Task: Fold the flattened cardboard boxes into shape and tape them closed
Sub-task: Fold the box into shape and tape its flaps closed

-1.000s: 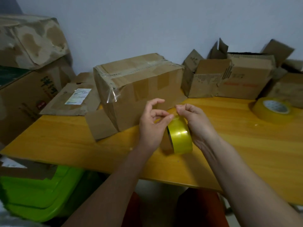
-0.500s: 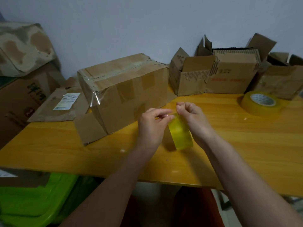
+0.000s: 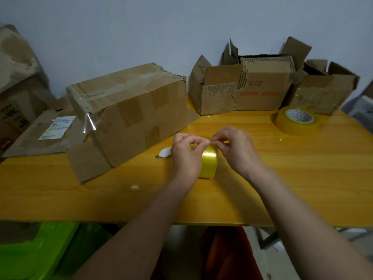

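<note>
Head view: a yellow tape roll (image 3: 209, 162) stands on edge near the front of the wooden table (image 3: 302, 178). The left hand (image 3: 185, 156) and right hand (image 3: 236, 150) meet at the roll's top, fingertips of both pinching there — seemingly at the tape's loose end. Behind-left of the roll sits the large cardboard box (image 3: 131, 112), partly taped, a clear strip dangling from its corner; a small white cutter (image 3: 164, 152) lies between them. A second roll (image 3: 295, 120) lies flat, well right. The tape looks light, thin and clingy — best held by its free edge, the roll steadied by its sides.
</note>
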Demonstrator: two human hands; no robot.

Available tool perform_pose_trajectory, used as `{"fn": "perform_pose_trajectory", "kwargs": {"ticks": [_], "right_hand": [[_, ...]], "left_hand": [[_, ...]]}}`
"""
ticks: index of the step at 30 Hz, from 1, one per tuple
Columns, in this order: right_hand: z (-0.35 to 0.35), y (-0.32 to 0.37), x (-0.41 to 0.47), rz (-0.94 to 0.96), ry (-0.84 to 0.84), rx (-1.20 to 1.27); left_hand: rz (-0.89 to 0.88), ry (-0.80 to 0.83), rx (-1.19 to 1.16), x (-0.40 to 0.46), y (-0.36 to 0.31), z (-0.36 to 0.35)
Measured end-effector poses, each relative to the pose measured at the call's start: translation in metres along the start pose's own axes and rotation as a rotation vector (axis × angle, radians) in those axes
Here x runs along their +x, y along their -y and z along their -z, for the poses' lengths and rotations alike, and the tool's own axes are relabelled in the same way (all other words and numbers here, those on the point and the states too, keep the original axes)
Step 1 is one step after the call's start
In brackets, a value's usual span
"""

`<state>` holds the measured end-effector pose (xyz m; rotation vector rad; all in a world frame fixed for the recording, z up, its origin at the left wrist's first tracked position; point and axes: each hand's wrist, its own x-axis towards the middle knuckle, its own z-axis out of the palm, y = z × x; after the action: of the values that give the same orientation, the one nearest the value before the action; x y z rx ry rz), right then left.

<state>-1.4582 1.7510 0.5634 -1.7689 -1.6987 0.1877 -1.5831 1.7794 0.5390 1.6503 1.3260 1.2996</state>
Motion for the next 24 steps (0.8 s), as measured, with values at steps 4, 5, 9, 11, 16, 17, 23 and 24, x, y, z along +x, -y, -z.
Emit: {"fn": "perform_pose_trajectory", "kwargs": {"ticks": [4,5,9,11,16,17,23,24], "right_hand": [[-0.003,-0.003,-0.004,-0.064,-0.085,0.071],[-0.004,-0.003,-0.007,-0.118,-0.06,0.122],[-0.007,-0.011,-0.013,-0.262,0.106,0.237],[-0.006,-0.014,-0.014,-0.216,0.114,0.177],[-0.014,-0.013,-0.009,-0.026,0.26,-0.294],[-0.019,-0.013,-0.007,-0.027,0.318,-0.367],[-0.034,0.003,0.006,-0.097,0.414,-0.694],[-0.035,0.015,0.012,-0.094,0.362,-0.671]], "left_hand": [[0.033,-0.048,-0.04,0.001,-0.001,-0.011],[0.054,-0.072,-0.064,0.001,-0.001,-0.014],[0.095,-0.062,-0.142,-0.005,0.0,-0.024],[0.06,0.006,-0.14,-0.005,0.004,-0.022],[-0.182,-0.04,0.133,-0.003,0.018,0.006],[-0.222,-0.066,0.153,-0.003,0.018,0.014],[-0.605,-0.25,0.222,0.009,0.007,0.075],[-0.66,-0.316,0.241,0.015,0.004,0.089]]}}
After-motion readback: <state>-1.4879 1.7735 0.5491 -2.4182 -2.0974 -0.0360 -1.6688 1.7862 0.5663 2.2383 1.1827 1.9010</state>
